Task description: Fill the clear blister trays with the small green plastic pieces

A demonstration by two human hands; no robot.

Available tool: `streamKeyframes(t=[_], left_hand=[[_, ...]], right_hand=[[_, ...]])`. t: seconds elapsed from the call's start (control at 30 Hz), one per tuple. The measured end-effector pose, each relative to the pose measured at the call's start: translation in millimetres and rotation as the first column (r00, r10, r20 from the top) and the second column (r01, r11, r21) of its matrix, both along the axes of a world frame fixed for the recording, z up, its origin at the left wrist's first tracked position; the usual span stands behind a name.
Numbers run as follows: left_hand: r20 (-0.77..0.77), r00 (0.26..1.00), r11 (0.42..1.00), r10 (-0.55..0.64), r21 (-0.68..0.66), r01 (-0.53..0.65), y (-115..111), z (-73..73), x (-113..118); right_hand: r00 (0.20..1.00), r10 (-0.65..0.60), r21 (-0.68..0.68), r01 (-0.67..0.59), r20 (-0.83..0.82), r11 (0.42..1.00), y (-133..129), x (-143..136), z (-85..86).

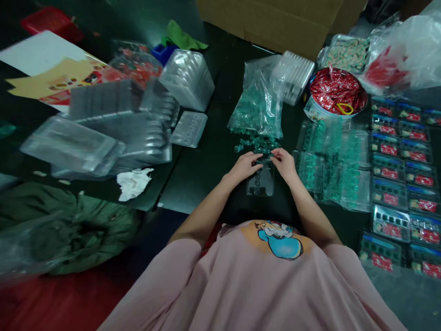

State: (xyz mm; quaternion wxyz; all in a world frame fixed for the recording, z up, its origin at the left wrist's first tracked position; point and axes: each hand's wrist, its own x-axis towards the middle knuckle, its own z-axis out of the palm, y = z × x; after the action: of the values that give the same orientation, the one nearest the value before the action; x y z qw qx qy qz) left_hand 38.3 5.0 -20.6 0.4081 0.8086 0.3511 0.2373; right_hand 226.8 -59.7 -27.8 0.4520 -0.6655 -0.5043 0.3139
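Note:
My left hand is curled over the upper left of a clear plastic tray, fingers and thumb close together; what they hold is too small to make out. My right hand pinches a small green plastic piece at the tray's upper right corner. The tray has a row of moulded pockets and lies on the dark table in front of me. Just beyond my fingertips is a loose heap of translucent green plastic pieces, spilling from a clear bag full of them.
Trays filled with green pieces are stacked at right, beside rows of packed trays. A round tin holds red packets. Stacked clear trays and crumpled tissue lie left. A cardboard box stands at the back.

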Motion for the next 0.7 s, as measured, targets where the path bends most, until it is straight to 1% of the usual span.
streamKeyframes(t=[0.07,0.17,0.23,0.3,0.37,0.47,0.57,0.63,0.7], left_hand=[[0.083,0.994,0.997,0.077,0.010,-0.078,-9.2,5.6,1.5],[0.251,0.951,0.983,0.180,-0.078,-0.165,-26.7,12.6,8.3],[0.327,0.922,0.977,0.208,-0.124,-0.176,-35.9,15.9,12.2],[0.359,0.913,0.978,0.194,-0.143,-0.152,-40.4,17.5,13.1],[0.377,0.909,0.976,0.177,-0.187,-0.112,-40.4,16.9,10.7],[0.402,0.897,0.956,0.185,-0.286,-0.069,-37.0,12.8,4.3],[0.410,0.892,0.947,0.191,-0.316,-0.057,-35.9,8.1,-1.3],[0.401,0.897,0.946,0.187,-0.319,-0.055,-37.3,5.9,-4.0],[0.397,0.898,0.945,0.188,-0.323,-0.055,-39.7,4.5,-6.1]], right_hand=[[0.981,0.010,0.021,-0.006,-0.195,1.000,-5.3,-3.6,1.6],[0.933,0.042,0.043,-0.029,-0.358,0.999,-12.4,-12.0,7.4],[0.900,0.060,0.046,-0.044,-0.431,0.998,-16.6,-17.4,12.2],[0.878,0.066,0.040,-0.053,-0.475,0.998,-20.4,-21.2,16.6],[0.869,0.070,0.025,-0.066,-0.491,0.997,-23.9,-23.9,19.8],[0.854,0.096,0.001,-0.111,-0.511,0.994,-28.8,-27.4,21.7],[0.852,0.131,-0.005,-0.155,-0.507,0.988,-33.4,-31.1,20.7],[0.883,0.149,0.014,-0.159,-0.445,0.987,-36.1,-32.7,19.3],[0.930,0.159,0.057,-0.149,-0.330,0.987,-38.0,-32.8,18.2]])
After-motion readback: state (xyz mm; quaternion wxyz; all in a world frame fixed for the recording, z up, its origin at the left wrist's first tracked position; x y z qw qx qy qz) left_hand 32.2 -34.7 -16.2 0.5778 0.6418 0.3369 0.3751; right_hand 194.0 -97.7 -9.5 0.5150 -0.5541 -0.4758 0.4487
